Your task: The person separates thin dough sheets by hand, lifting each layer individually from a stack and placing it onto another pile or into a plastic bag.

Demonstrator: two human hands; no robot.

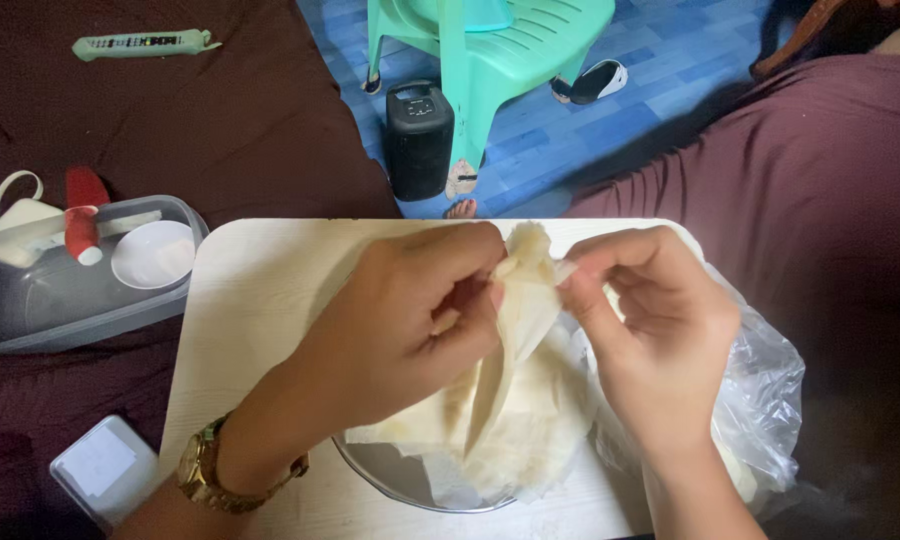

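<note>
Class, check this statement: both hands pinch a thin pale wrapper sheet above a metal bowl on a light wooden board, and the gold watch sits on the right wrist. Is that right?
Not quite. The head view shows the gold watch on the left wrist, not the right. The rest stands.

Bare forearms — gold wristwatch (202, 470) on left wrist.

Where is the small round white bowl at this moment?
In the head view, the small round white bowl lies on the left side, inside the clear plastic container, beside the red and white tube, left of the pale wooden board.
</note>
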